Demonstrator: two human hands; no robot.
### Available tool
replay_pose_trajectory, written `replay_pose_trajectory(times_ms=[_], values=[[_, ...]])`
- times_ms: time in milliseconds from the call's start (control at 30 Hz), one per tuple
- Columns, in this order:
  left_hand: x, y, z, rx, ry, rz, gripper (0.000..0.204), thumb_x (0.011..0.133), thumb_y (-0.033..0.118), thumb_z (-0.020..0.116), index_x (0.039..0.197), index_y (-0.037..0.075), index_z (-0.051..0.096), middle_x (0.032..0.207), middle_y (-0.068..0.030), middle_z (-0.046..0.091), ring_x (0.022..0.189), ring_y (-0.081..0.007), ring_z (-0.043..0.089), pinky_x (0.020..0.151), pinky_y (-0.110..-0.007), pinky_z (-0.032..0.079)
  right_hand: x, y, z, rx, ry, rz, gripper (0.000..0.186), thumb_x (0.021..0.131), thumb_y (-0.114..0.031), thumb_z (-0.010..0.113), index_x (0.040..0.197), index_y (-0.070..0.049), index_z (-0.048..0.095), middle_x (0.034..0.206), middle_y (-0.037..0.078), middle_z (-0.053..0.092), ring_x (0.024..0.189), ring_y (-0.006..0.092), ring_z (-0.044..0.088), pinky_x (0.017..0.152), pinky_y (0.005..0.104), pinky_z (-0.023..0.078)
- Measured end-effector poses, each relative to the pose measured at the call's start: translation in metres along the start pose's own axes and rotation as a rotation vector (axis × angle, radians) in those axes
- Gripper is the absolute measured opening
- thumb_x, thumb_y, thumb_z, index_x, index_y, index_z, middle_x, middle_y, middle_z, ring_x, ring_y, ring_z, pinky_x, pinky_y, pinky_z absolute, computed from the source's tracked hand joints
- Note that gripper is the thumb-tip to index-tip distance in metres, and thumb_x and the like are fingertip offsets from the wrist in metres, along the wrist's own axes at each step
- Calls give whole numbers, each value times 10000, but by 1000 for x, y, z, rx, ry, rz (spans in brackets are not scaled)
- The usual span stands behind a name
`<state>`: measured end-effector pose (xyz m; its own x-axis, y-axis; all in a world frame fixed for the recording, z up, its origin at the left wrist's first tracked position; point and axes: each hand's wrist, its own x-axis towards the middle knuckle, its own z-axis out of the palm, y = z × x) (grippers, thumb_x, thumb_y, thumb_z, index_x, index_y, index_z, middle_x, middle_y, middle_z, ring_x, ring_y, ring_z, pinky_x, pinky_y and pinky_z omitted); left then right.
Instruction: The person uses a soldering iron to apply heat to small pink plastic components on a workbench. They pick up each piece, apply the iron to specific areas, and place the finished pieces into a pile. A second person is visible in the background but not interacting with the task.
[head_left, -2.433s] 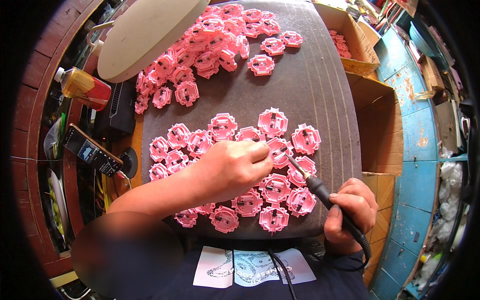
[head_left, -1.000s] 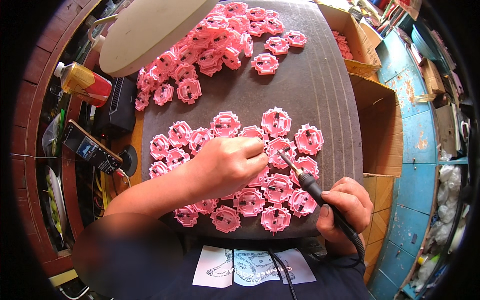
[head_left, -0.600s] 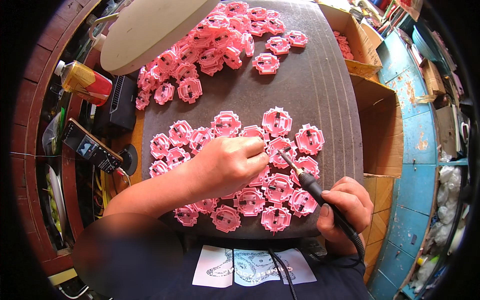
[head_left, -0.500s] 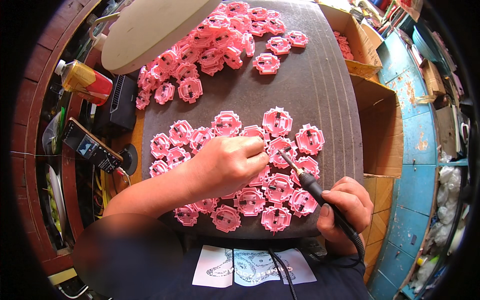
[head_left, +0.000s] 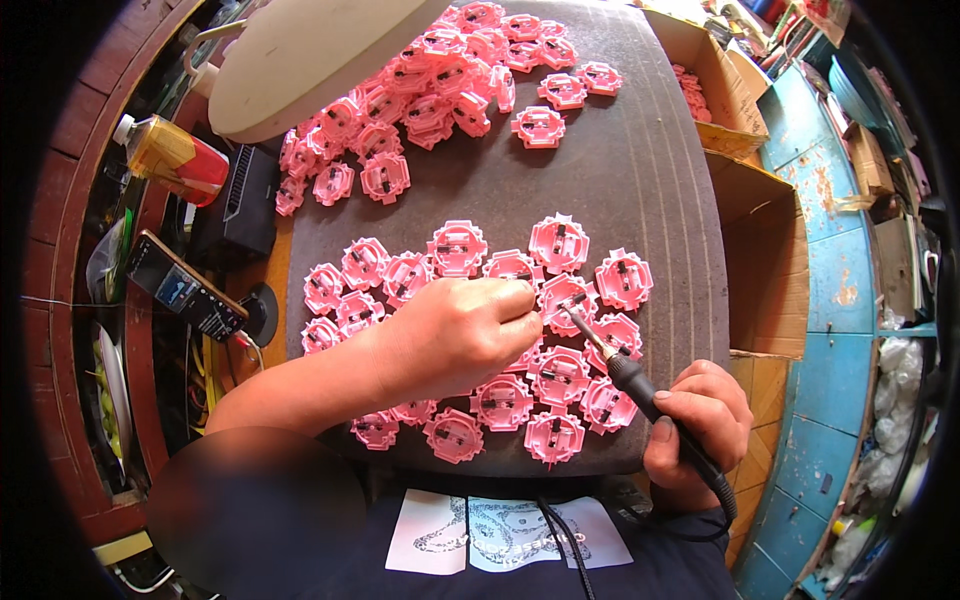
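Several pink plastic housings with small black parts inside lie spread over the dark table in front of me. My right hand (head_left: 700, 420) grips a black-handled soldering iron (head_left: 632, 380). Its metal tip reaches a pink housing (head_left: 567, 302) right of the centre of the group. Over the same group, my left hand (head_left: 485, 325) is closed, thumb and fingers pinched beside that housing. What the pinch holds, if anything, is hidden. The left hand and forearm cover some of the housings.
A heap of pink housings (head_left: 420, 90) fills the far left of the table (head_left: 620, 180), under a white lamp head (head_left: 330, 60). At left are a bottle (head_left: 172, 160) and a phone on a stand (head_left: 187, 287). Cardboard boxes (head_left: 755, 255) stand along the right edge.
The soldering iron and my right hand have shifted slightly right and down. My left hand stays pinched in nearly the same place.
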<state>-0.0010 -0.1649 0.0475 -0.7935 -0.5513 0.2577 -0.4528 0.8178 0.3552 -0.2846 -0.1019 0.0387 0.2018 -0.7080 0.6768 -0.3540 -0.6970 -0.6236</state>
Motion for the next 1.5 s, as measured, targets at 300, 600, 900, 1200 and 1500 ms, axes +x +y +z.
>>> replay_pose_trajectory(times_ms=[300,600,900,1200,1500], values=[[1,4,4,-7,34,31,175,819,55,769,937,16,646,817,-89,534,707,-259,636,602,-399,531,-3,-1,-4,-1,-8,-11,286,661,-33,698,947,-35,685,659,72,573,513,232,543,491,347,449],[1,3,6,1,19,21,212,779,58,773,943,18,645,809,-87,526,709,-256,633,603,-396,526,-1,-1,-2,-11,2,-30,301,641,-9,678,940,-38,685,659,67,571,516,230,545,487,343,446],[4,4,7,20,10,4,188,801,69,773,937,26,650,810,-79,543,711,-251,642,590,-395,524,0,-2,-2,-7,7,-26,277,651,-10,683,927,-36,688,663,68,575,516,228,548,488,341,447],[0,6,2,20,5,-14,187,825,47,772,970,12,660,879,-104,597,747,-272,669,613,-398,549,-2,-1,-3,5,26,-28,265,669,-35,692,934,-26,688,664,77,581,516,229,542,496,347,451],[-15,29,-26,-30,47,-70,233,798,-12,786,1002,4,674,907,-111,620,744,-286,661,632,-404,547,-23,-5,-15,-2,212,40,237,709,-93,683,937,-29,686,669,84,554,541,231,515,513,352,428]])
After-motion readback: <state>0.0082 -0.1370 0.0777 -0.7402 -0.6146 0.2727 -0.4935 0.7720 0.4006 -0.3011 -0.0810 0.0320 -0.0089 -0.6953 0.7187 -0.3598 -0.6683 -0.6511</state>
